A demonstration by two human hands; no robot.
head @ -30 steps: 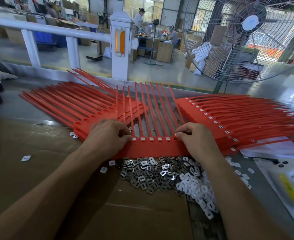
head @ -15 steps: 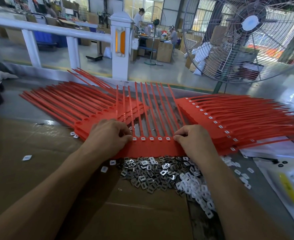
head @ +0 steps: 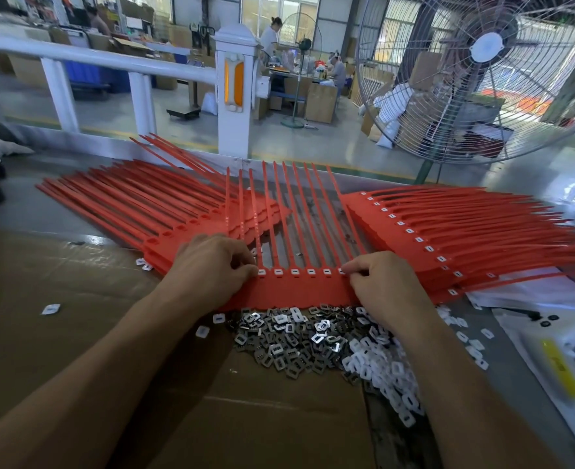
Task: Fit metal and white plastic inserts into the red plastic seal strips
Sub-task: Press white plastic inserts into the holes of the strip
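**Pressing inserts into the middle strip**

Both hands work the near band of the red strip [head: 299, 289] lying between two stacks — the left stack [head: 150, 211] with empty sockets, the right stack [head: 448, 231] already showing white inserts. The left hand [head: 211, 269] has its fingers curled, tips pressing at the socket on the row's left end; the right hand [head: 384, 282] pinches at the right end, though what it holds cannot be seen. Metal inserts [head: 279, 346] and white inserts [head: 384, 374] lie heaped just near of the strip. The visible sockets look filled, so this strip seems nearly done — next would likely be a firm seating press, then shifting it right.
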